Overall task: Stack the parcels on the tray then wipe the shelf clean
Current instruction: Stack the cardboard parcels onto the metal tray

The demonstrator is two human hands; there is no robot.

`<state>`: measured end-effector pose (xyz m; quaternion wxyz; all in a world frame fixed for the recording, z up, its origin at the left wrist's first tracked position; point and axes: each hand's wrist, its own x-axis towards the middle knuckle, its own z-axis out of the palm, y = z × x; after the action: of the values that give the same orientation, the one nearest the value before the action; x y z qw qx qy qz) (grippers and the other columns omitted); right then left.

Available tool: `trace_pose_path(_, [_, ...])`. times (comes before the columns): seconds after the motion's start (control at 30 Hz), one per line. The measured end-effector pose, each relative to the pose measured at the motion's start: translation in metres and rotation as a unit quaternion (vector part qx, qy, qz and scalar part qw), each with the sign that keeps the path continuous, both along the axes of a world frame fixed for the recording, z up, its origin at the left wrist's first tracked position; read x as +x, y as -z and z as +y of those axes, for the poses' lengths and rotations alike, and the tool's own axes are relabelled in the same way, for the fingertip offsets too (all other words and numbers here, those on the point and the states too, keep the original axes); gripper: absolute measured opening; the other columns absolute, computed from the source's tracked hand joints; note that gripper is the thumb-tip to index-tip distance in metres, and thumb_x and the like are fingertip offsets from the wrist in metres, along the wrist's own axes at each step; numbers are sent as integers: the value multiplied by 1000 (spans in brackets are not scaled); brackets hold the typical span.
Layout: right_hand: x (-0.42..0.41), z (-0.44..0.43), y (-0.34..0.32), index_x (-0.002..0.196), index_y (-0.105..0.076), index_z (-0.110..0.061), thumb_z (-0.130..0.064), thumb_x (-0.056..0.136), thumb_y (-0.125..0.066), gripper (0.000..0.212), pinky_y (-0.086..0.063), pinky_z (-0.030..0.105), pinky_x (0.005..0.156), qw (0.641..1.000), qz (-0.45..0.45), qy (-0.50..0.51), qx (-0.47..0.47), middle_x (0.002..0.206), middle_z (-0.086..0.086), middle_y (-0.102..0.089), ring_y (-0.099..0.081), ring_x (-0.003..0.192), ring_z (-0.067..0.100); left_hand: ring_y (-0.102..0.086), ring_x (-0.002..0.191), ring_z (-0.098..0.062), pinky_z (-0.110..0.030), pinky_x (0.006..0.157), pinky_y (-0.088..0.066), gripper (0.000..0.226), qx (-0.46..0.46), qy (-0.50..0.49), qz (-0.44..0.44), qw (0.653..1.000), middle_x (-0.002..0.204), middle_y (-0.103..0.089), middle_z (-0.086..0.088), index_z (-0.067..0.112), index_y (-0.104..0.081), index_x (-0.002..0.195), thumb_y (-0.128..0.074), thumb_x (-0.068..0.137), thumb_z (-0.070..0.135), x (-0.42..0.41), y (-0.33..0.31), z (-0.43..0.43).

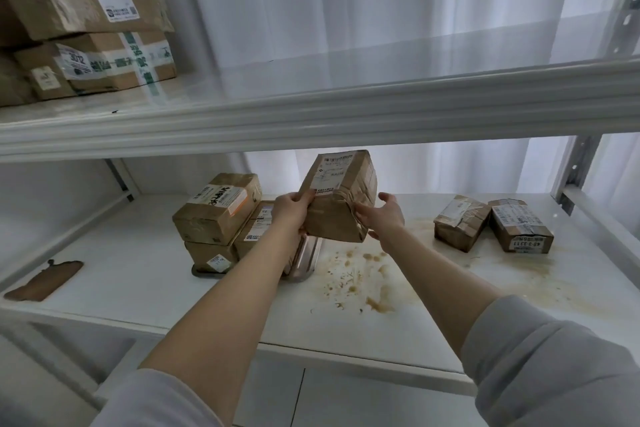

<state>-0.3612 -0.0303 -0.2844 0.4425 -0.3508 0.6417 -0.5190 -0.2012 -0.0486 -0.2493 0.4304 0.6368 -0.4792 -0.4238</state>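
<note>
I hold a brown taped parcel [341, 196] tilted in the air above the right end of a metal tray [310, 255]. My left hand [291, 211] grips its left edge, thumb on the labelled face. My right hand [382, 217] rests against its right side with the fingers spread and fairly straight. On the tray stand other parcels: one on top [218, 208], with two lower ones [207, 255] [258, 225] under and beside it. Two more parcels [460, 222] [519, 225] lie on the shelf [138, 274] at the right. Brown stains [360, 281] cover the shelf's middle and right.
A brown cloth [45, 281] lies at the shelf's front left. The upper shelf board [311, 114] hangs just above the held parcel, with stacked cardboard boxes [93, 42] at its left. A metal upright [578, 170] stands at the right, and white curtains hang behind.
</note>
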Motion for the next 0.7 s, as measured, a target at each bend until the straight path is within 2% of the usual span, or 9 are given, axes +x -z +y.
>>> trace_pose_path(0.07, [21,-3,-4,133,-49,-22,-45,82,-70,60,-56,38,85,999,-26,-38,4,123,7,-60,-61,103,25,-62,99,-29,-47,85,-56,42,-35,-24,-49,998,112,-64,-9,12,-61,119,-57,90,42,16,-10,1])
trace_pose_path(0.17, [53,-6,-13,130,-51,-21,-61,83,-60,62,-52,38,84,989,-67,-132,25,119,5,-61,-58,108,28,-61,99,-24,-39,91,-52,42,-68,-42,-144,986,110,-64,-5,12,-61,119,-55,91,43,43,-19,-4])
trace_pose_path(0.3, [92,-15,-18,122,-55,-15,-56,83,-64,57,-51,30,63,978,-91,-188,23,113,5,-63,-61,98,25,-62,104,-24,-37,92,-51,45,-63,-52,-188,979,116,-65,-3,13,-61,121,-57,89,44,77,-21,-11])
trace_pose_path(0.37, [108,-21,-17,122,-57,-14,-53,83,-67,56,-55,32,66,976,-101,-190,26,108,4,-63,-63,97,25,-60,107,-24,-30,87,-48,44,-54,-46,-202,977,119,-63,-5,9,-58,124,-56,91,39,90,-21,-14])
trace_pose_path(0.43, [119,-29,-16,118,-57,-14,-50,85,-66,50,-52,34,72,977,-107,-182,30,97,1,-60,-61,90,22,-59,108,-25,-31,86,-47,41,-54,-41,-207,976,121,-63,-6,9,-58,125,-55,93,35,100,-21,-18])
trace_pose_path(0.57, [137,-44,-14,116,-60,-15,-46,83,-68,46,-46,32,68,981,-110,-158,20,99,1,-62,-55,79,17,-58,113,-24,-29,86,-45,39,-59,-38,-250,966,128,-61,-5,12,-57,129,-53,95,31,115,-19,-24])
trace_pose_path(0.7, [149,-54,-12,114,-64,-15,-44,82,-70,44,-40,28,64,989,-89,-121,8,85,-3,-60,-50,70,12,-59,113,-23,-29,81,-44,38,-67,-46,-297,951,127,-62,-3,16,-57,130,-50,96,30,125,-17,-29])
